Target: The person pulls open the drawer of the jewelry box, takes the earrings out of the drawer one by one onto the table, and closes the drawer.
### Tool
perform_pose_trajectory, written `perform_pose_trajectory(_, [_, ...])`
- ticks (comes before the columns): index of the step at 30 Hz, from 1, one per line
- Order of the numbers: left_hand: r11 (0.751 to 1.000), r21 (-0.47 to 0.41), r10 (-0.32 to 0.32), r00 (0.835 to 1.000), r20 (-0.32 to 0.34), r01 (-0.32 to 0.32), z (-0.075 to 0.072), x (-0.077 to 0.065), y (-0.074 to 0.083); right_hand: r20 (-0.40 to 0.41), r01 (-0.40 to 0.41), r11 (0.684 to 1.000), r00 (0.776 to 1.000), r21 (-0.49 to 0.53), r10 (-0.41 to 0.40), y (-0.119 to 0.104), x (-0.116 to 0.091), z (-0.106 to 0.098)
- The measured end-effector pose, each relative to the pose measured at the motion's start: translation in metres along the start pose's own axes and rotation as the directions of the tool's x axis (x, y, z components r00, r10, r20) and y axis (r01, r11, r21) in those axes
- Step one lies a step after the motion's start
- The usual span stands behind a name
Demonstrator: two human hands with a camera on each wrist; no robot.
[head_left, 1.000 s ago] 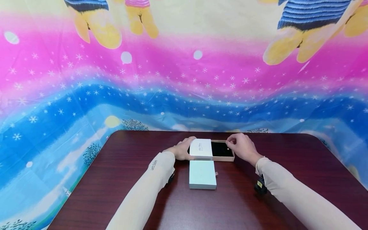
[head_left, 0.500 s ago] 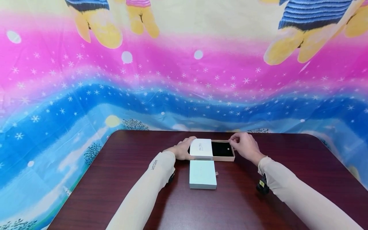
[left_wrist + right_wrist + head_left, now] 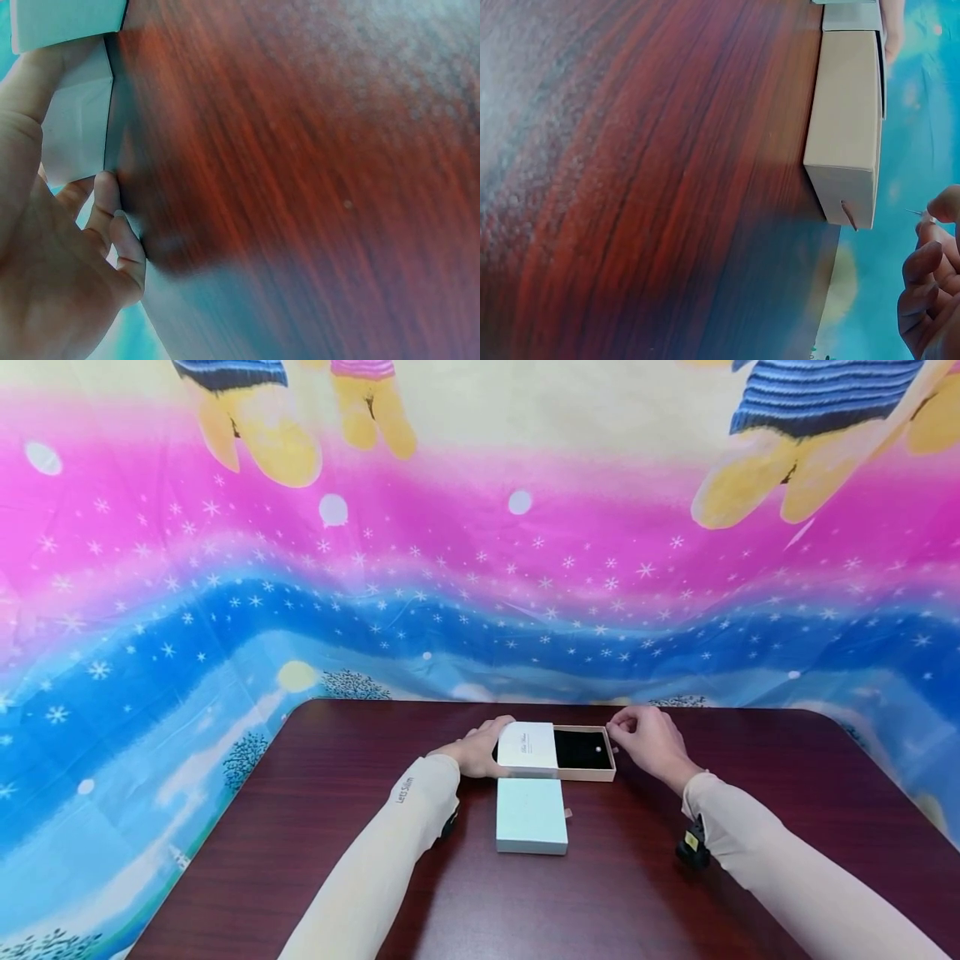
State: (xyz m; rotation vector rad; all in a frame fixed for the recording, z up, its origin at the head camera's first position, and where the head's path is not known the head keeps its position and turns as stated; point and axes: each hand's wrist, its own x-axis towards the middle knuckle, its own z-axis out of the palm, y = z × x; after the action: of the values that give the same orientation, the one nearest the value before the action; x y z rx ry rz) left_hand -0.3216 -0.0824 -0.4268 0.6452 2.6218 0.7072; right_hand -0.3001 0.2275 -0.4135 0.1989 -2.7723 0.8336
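Observation:
A slide-out jewellery box lies on the table, its white sleeve (image 3: 527,745) on the left and its beige drawer (image 3: 585,774) pulled out to the right. Black padding (image 3: 576,747) lines the drawer, with one small pearl-like bead (image 3: 597,749) on it. My left hand (image 3: 478,750) grips the sleeve from the left, thumb on the near side. Just off the drawer's right end, my right hand (image 3: 648,742) pinches a tiny stud earring; its thin pin (image 3: 913,211) sticks out past the fingertips in the right wrist view. The earring is mostly hidden by the fingers.
A closed mint-green box (image 3: 531,814) with a small ribbon tab lies directly in front of the white one. Both rest on a dark red wooden table (image 3: 615,885). A patterned cloth (image 3: 480,568) hangs behind the table's far edge.
My right hand has moved a little to the right, from over the drawer to beyond its right end, uncovering the bead. My left hand stays on the sleeve.

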Motion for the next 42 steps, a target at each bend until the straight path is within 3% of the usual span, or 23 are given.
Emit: perform_pose_trajectory(42, [1.000, -0.010, 0.006, 1.000, 0.000, -0.006, -0.001, 0.000, -0.001, -0.021, -0.030, 0.999, 0.999, 0.037, 0.031, 0.032, 0.001, -0.014])
